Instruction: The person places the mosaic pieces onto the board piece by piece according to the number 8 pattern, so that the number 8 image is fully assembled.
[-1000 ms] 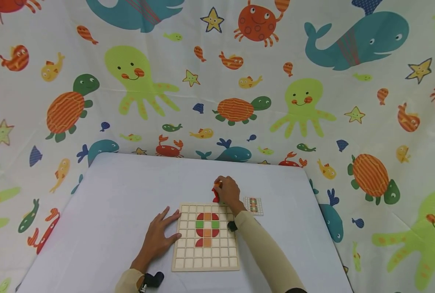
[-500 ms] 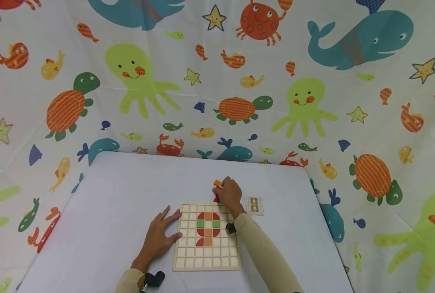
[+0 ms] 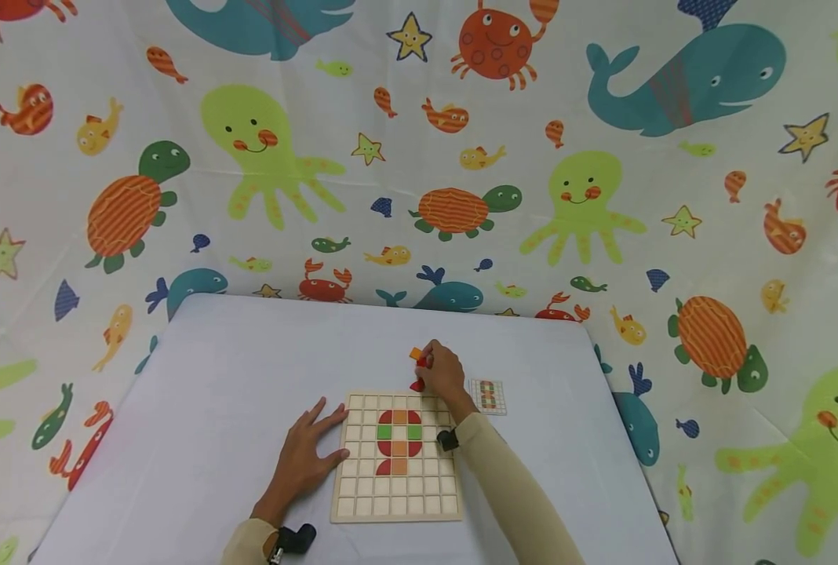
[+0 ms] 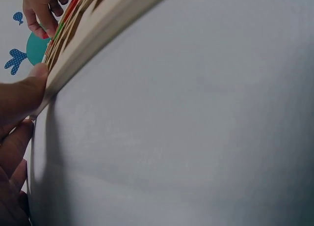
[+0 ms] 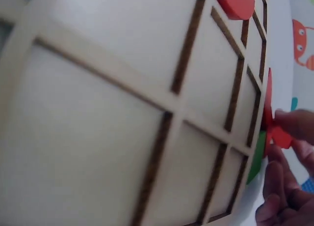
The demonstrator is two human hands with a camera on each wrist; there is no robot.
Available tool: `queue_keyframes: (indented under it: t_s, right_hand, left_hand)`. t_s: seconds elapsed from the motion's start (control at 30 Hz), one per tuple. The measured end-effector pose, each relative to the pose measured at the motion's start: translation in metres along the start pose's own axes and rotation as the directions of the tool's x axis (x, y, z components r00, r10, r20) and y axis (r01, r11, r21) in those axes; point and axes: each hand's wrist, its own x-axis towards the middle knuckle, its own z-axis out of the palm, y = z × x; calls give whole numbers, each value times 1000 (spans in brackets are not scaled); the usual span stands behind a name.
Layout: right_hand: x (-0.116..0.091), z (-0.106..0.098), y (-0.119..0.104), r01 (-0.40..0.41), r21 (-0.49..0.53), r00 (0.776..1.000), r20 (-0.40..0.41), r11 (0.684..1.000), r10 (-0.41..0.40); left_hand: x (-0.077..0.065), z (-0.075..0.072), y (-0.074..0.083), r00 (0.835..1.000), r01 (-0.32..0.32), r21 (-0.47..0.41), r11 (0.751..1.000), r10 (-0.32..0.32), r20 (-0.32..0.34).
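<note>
A wooden grid board (image 3: pixel 362 510) lies on the white table, with red rounded tiles (image 3: pixel 384 468), orange square tiles (image 3: pixel 400 449) and green square tiles (image 3: pixel 384 432) set in some of its cells. At the board's left edge rests my left hand (image 3: pixel 304 455), fingers spread; its thumb (image 4: pixel 40 73) touches the rim in the left wrist view. Beyond the far edge, my right hand (image 3: pixel 443 373) pinches a red tile (image 5: pixel 281 136) between thumb and fingers. Around those fingertips are an orange tile (image 3: pixel 416 354), another red tile (image 3: pixel 417 386) and, in the right wrist view, a green tile (image 5: pixel 256 159).
A small printed pattern card (image 3: pixel 488 397) lies right of the board, beside my right wrist. Behind the white table (image 3: pixel 249 345) hangs a curtain (image 3: pixel 391 118) printed with sea animals.
My right hand's fingertips have drawn back from the orange tile, which now shows beside them, and are on a red tile. My left hand has stayed in place.
</note>
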Motion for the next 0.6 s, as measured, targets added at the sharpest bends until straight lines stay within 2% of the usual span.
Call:
queue_keyframes:
  t_s: [0.17,0.3,0.43,0.5,0.6]
  right_hand:
    - [-3,-1,2,16,20,999,-31,1000,-15]
    - [-17,-10,1,60,70,997,-56,996,-57]
    - [-46,-19,2,134,100,991,-37,986,-131]
    - [-63,-22,4,192,93,981,-22,977,-191]
    - [-92,-21,8,234,73,972,9,970,-235]
  left_hand:
    - [-1,1,1,1000,1,-1,1000,-1,-4]
    - [-1,2,1,1000,4,1,1000,-4,-1]
    - [-1,1,2,1000,1,-1,1000,-1,3]
    - [-1,0,1,1000,-4,-1,1000,4,0]
    - [-1,-1,1,1000,0,-1,1000,0,-1]
